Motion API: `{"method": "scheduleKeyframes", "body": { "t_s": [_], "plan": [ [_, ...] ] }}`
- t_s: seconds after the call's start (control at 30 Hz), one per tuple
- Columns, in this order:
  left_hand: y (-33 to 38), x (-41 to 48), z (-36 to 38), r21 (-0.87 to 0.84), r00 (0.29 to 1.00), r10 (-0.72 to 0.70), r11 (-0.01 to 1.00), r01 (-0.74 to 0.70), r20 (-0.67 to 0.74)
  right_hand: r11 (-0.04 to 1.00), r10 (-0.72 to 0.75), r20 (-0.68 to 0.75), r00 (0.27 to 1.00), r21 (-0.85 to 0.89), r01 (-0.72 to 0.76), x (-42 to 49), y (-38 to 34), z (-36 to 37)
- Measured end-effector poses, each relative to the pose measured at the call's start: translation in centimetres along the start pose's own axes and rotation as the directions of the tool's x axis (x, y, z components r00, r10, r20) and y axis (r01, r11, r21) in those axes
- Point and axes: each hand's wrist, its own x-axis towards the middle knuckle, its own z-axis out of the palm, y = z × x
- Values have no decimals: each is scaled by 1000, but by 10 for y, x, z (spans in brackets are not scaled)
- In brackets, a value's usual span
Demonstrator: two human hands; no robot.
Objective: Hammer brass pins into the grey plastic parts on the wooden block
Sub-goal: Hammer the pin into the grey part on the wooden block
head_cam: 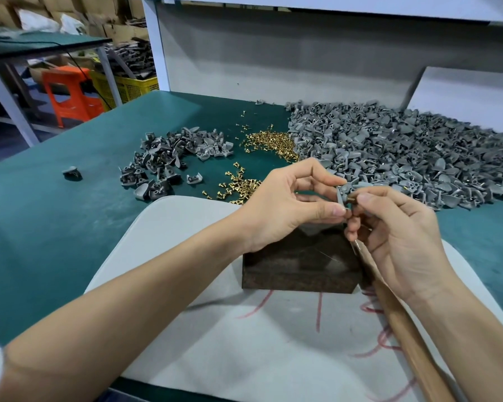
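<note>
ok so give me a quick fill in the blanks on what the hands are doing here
The left hand pinches a plastic part coloured ____.
The right hand pinches a brass pin and holds a handle made of ____.
The wooden block rests on a pale mat scribbled in ____.
Missing: grey; wood; red.

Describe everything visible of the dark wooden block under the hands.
The wooden block is dark brown, almost black, a squat rectangular slab with a glossy, scratched top and a rougher front face. It lies flat on a pale grey board marked with red scribbles. The left hand and right hand hide its far part; contact cannot be told.
</note>
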Motion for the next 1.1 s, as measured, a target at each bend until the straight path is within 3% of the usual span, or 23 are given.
{"method": "scheduleKeyframes", "body": {
  "t_s": [0.27, 0.4, 0.5, 1.1],
  "plan": [
    [-1, 1, -1, 8, 1000, 4, 1000, -4, 0, 975, -109, 71, 992, -187, 120, -1, -1, -3],
    [-1, 1, -1, 16, 1000, 5, 1000, -5, 4, 867, -258, 74, 963, -421, 265, -4, -4, -3],
    [-1, 1, -1, 40, 1000, 7, 999, -8, 13, 812, -317, 80, 945, -491, 315, -6, -4, -3],
    [0, 0, -2, 123, 999, 8, 992, -12, 34, 830, -307, 79, 948, -465, 307, -4, -2, -4]
  ]
}}
